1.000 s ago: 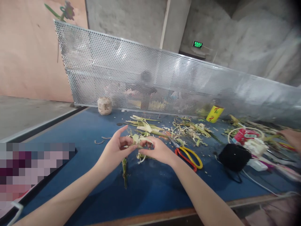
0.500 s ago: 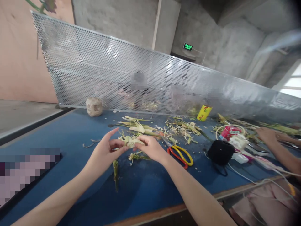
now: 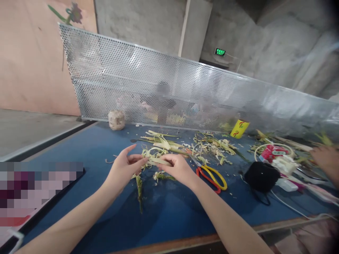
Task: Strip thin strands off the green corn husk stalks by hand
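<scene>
A grey concrete wall (image 3: 143,21) and a perforated metal screen (image 3: 127,67) stand behind a blue table (image 3: 113,225). Over it, the left hand (image 3: 125,165) and the right hand (image 3: 180,170) meet around one pale leaf strip (image 3: 160,161), which lies directly in the grip: the left thumb and fingertips are closed on its left end, and the right thumb and fingers pinch its right part. The right fingers cover some of the strip, so its full length cannot be seen. People show only as blurs through the screen and are hard to count; a co-worker's hand (image 3: 327,160) is cut off by the right edge, and a pixelated patch (image 3: 39,197) well to the left of the grip cannot be made out. Two green stalks lie nearer than the grip, one upright stalk (image 3: 140,194) below the left hand and one short stalk (image 3: 164,176) just below the strip. Right of the grip are one pair of scissors (image 3: 212,178) with one red and one yellow handle, then one black pouch (image 3: 262,178). Beyond the grip are one pale roll (image 3: 116,120), one yellow can (image 3: 239,128) and a heap of leaf scraps (image 3: 215,145), too tangled to count.
</scene>
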Motion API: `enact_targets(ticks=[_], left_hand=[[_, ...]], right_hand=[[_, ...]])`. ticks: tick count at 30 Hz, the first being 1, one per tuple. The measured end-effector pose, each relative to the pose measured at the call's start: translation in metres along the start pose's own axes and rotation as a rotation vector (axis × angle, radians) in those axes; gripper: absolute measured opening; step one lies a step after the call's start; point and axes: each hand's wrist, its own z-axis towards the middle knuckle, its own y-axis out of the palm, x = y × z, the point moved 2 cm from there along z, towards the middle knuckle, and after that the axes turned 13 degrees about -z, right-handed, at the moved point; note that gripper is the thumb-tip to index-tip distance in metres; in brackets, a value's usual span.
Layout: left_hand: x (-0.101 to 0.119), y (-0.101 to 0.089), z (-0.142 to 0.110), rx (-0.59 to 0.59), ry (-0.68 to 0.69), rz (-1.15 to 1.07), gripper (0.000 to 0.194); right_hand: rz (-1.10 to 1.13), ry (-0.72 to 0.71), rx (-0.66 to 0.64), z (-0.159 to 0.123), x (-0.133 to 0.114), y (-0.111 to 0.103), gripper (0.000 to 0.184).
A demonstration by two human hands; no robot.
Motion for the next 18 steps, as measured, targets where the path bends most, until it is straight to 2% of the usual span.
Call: enact_targets(ticks=[4,10,14,18], left_hand=[[-0.001,-0.001,0.001,0.028,-0.027,-0.015,0.076],[-0.003,-0.004,0.003,-0.004,0.0,0.041,0.085],[-0.003,-0.005,0.004,-0.014,0.018,0.094,0.087],[-0.001,-0.004,0.003,0.001,0.025,0.072,0.086]], right_hand=[[-0.13,-0.127,0.053,-0.004,-0.007,-0.004,0.015],[-0.272,-0.076,0.056,-0.002,-0.001,-0.007,0.025],[-0.448,-0.227,0.057,-0.004,-0.006,-0.006,0.031],[-0.771,-0.355,0.076,-0.008,-0.012,-0.007,0.024]])
